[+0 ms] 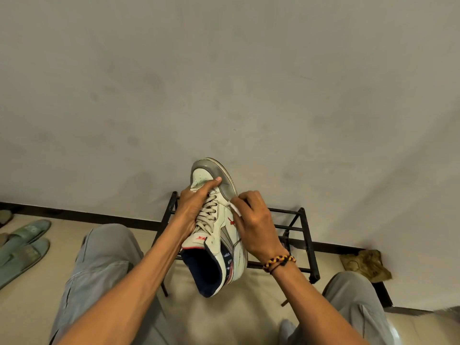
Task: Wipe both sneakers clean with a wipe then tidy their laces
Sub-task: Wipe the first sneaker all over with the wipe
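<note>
- Two knees in loose, creased grey trousers are seen nearest the camera, one on each side below the sneaker.
- A braided yellow-and-black wristband is worn on the right wrist, just below and to the right of the sneaker's heel.
- The sneaker is held in the air between the knees, toe pointed away and its top turned towards the camera; its smooth upper is off-white with grey panels, a red mark on the side, a dark blue padded lining and flat, cream-coloured laces.
- The left hand is wrapped over the laced part of the sneaker, the thumb lying across the perforated toe box, so the sneaker is grasped firmly.
- The right hand is curled against the sneaker's right flank, and a small, white, crumpled wipe is pinched in its fingers and pressed to the side panel.
- A black, thin-barred metal shoe rack stands behind the sneaker on the pale tiled floor.
- Pale green, flat slippers lie on the floor well to the left of the sneaker.
- A crumpled brownish rag lies well to the right of it, by the dark skirting.
- A matt, smudged, greyish wall rises beyond the sneaker.
</note>
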